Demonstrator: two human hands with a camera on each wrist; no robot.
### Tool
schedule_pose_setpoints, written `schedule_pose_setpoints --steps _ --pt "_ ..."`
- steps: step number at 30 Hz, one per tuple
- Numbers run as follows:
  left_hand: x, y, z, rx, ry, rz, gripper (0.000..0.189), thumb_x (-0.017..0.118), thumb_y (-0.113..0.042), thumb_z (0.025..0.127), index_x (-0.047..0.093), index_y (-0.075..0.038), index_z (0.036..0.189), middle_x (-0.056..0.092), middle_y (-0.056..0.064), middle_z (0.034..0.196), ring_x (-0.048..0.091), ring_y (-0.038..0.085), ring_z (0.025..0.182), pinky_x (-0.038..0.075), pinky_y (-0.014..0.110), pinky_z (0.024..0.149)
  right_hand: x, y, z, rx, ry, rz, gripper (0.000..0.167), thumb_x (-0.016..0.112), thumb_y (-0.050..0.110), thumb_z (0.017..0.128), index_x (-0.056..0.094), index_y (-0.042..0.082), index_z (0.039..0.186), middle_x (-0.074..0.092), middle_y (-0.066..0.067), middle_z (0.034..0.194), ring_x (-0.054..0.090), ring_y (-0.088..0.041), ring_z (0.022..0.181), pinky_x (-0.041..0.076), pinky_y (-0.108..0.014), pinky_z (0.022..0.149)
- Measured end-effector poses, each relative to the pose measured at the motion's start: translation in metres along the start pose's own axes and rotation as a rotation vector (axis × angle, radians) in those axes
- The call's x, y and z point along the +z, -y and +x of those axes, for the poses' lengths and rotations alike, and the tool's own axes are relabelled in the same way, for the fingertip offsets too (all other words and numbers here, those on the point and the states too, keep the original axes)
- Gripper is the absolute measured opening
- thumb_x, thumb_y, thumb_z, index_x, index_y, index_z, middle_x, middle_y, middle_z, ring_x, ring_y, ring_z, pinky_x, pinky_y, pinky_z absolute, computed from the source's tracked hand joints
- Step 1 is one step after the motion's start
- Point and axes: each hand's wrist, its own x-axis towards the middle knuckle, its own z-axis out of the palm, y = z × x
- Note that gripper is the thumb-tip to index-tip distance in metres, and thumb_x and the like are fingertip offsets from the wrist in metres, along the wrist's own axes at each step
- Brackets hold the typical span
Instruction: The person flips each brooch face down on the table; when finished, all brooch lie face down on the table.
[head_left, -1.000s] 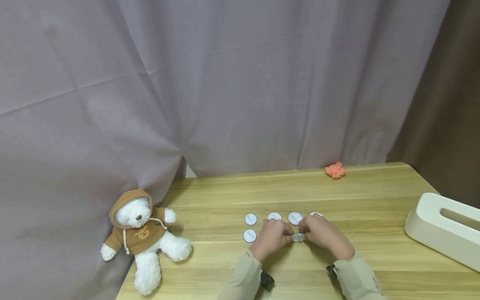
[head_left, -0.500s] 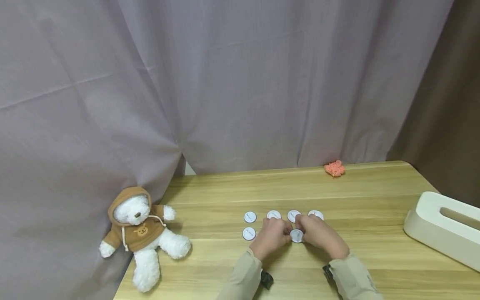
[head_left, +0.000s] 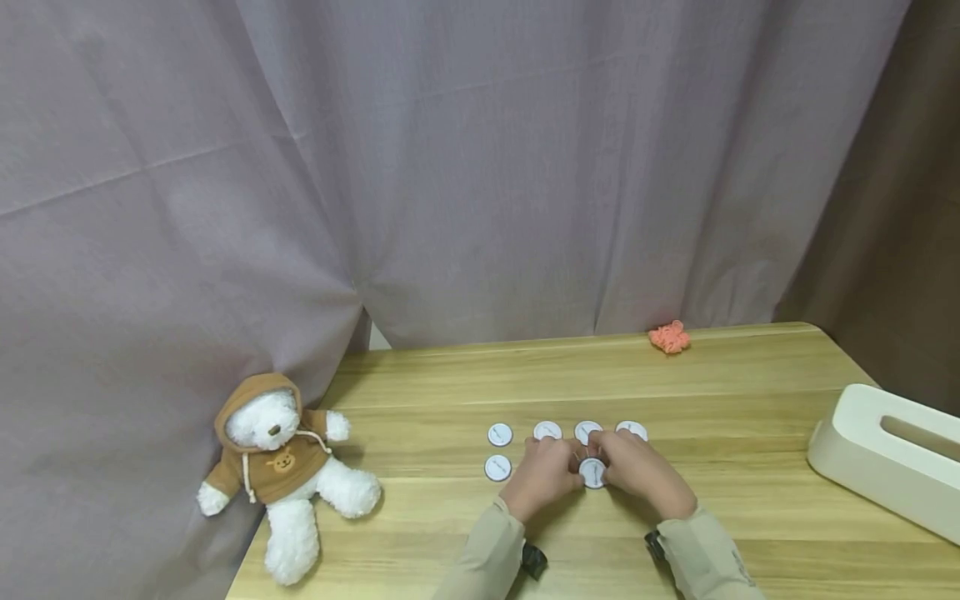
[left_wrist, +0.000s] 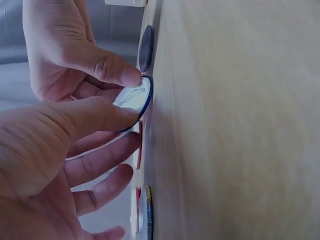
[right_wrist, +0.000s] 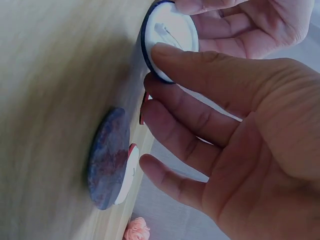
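Note:
A round pin badge (head_left: 592, 473), white back and clasp pin upward, is held by its edges between both hands just above the table. My left hand (head_left: 546, 473) pinches one side; its thumb lies on the white back in the left wrist view, where the badge (left_wrist: 134, 95) shows a dark rim. On the opposite side my right hand (head_left: 637, 468) pinches it, thumb on the back of the badge (right_wrist: 172, 30) beside the pin. Near the right hand's lower fingers is another badge with a mottled dark blue and red face (right_wrist: 107, 162).
More white-backed badges lie about the hands, including one at the left (head_left: 498, 467) and one behind (head_left: 547, 429). A white teddy bear in a brown hoodie (head_left: 288, 458) sits left. A coral scrunchie (head_left: 670, 337) lies at the back; a cream slotted box (head_left: 892, 467) stands right.
The badge between the hands has tipped from nearly edge-on to showing its full white back. The right hand has shifted slightly left; the other badges stay in place.

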Motion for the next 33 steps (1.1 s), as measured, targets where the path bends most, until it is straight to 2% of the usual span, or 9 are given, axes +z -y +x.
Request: schedule_pose_setpoints --steps 4,10,14,23,28,33 --pt "0.0006 -0.0021 0.0 -0.019 0.017 -0.014 0.02 0.087 -0.021 0.073 0.075 -0.023 0.09 0.058 -0.019 0.068 0.048 0.002 0.068 0.038 0.039 0.079 0.0007 0.0005 -0.0002 0.017 0.02 0.006 0.033 0.071 -0.012 0.06 0.055 0.013 0.074 0.045 0.007 0.062 0.042 -0.014 0.06 0.037 -0.032 0.057" --pt "0.0042 -0.0028 -0.002 -0.009 0.005 0.056 0.032 0.089 -0.031 0.071 0.077 -0.023 0.1 0.061 -0.012 0.082 0.051 0.008 0.077 0.038 0.038 0.076 0.0027 0.0012 -0.0002 0.033 0.038 0.005 0.031 0.074 -0.009 0.059 0.057 0.012 0.075 0.049 0.007 0.064 0.045 -0.016 0.062 0.04 -0.035 0.059" --pt "0.0048 -0.0037 -0.003 -0.012 0.01 0.078 0.031 0.089 -0.031 0.071 0.077 -0.025 0.099 0.058 -0.01 0.083 0.049 0.01 0.078 0.036 0.038 0.075 0.0032 0.0005 -0.0001 0.022 0.036 -0.01 0.03 0.076 -0.007 0.058 0.059 0.011 0.075 0.052 0.006 0.066 0.047 -0.016 0.063 0.042 -0.036 0.06" --pt "0.0017 -0.006 -0.0023 0.002 0.029 0.177 0.019 0.087 -0.035 0.075 0.075 -0.026 0.086 0.057 -0.007 0.082 0.048 0.013 0.078 0.033 0.035 0.07 0.0021 0.0013 0.0011 0.026 0.037 0.004 0.025 0.075 -0.007 0.06 0.065 0.01 0.077 0.058 0.004 0.068 0.051 -0.016 0.064 0.045 -0.037 0.062" --pt "0.001 -0.0069 -0.0042 0.004 0.038 0.168 0.015 0.086 -0.033 0.075 0.074 -0.025 0.079 0.056 -0.006 0.079 0.047 0.014 0.075 0.031 0.033 0.069 0.0045 -0.0005 0.0019 0.013 0.044 -0.007 0.025 0.075 -0.005 0.059 0.065 0.01 0.076 0.059 0.004 0.069 0.052 -0.015 0.065 0.046 -0.037 0.062" --pt "0.0003 -0.0084 -0.0051 0.005 0.026 0.156 0.016 0.086 -0.032 0.076 0.073 -0.023 0.078 0.055 -0.006 0.079 0.046 0.013 0.075 0.029 0.033 0.068 0.004 -0.0041 0.0014 -0.008 0.06 0.003 0.023 0.074 -0.004 0.061 0.066 0.01 0.077 0.056 0.007 0.067 0.049 -0.013 0.064 0.044 -0.034 0.062"
